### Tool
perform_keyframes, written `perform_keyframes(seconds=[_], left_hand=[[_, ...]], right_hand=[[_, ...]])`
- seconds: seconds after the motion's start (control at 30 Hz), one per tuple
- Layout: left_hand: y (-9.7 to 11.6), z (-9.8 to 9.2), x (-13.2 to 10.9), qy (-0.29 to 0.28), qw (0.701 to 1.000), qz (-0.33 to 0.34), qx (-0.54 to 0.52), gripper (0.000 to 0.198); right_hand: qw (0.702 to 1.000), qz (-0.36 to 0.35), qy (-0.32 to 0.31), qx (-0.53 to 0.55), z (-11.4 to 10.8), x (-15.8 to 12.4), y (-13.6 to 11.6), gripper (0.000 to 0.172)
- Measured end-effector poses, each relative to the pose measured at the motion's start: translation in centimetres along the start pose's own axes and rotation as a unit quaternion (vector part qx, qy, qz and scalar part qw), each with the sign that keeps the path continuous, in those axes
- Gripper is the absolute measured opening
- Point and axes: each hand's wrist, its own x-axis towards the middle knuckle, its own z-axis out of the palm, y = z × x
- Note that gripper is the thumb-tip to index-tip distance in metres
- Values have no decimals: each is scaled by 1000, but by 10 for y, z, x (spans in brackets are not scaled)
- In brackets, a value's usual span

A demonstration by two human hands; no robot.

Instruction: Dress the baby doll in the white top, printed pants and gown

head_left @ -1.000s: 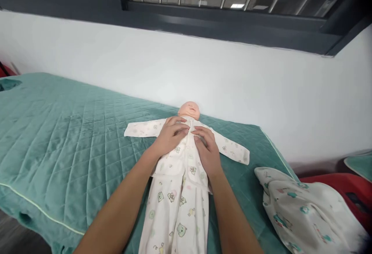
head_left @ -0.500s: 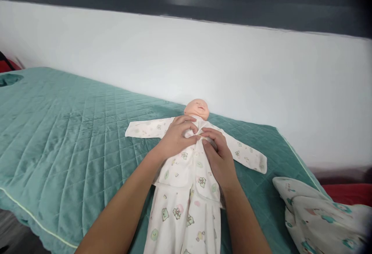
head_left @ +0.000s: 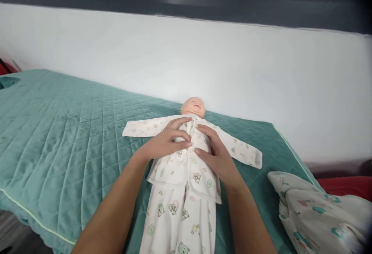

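Note:
A baby doll (head_left: 193, 106) lies on its back in a white baby top (head_left: 171, 172) printed with small green and pink figures. Both sleeves stretch out to the sides. Matching trousers (head_left: 177, 215) cover the legs below the hem. On the left of the front opening, my left hand (head_left: 167, 141) rests on the chest, its fingers apart. Across from it, my right hand (head_left: 219, 155) touches the other side of the front with thumb and fingers spread. The front edges meet between my hands; part of the chest is hidden under them.
Beneath the doll is a green quilted cover (head_left: 87, 130) with a pale piped edge. A bunched white printed cloth (head_left: 316, 211) lies at the lower right, by something red (head_left: 345, 187). Behind stands a white wall (head_left: 145, 52), close to the doll's head.
My fingers have loosened from the top's front edges and spread apart on the chest. The front now lies flatter and more closed. The view has shifted slightly.

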Motion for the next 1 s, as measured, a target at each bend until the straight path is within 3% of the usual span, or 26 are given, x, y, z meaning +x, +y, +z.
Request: perform_keyframes(seconds=[0.1,0.2,0.63,0.73,0.9,1.0], left_hand=[[2,-7,-4,-54,998,19,-10,15],[4,-10,-5,-71,997,24,-11,15],[0,-2,-3,-29,999,36,21,10],[0,-1,-3,-27,999,35,14,9],[2,-4,-3,-17,999,17,-37,12],[-2,-8,-4,18,992,-4,-128,17]], right_hand=[[999,-18,-19,-38,-2,0,-2,55],[998,-22,-26,-60,-2,0,-3,56],[993,-41,0,-111,7,-1,-7,52],[994,-36,4,-102,8,-2,-8,42],[997,-25,27,-64,11,-3,-10,7],[998,-27,50,6,8,-2,-10,5]])
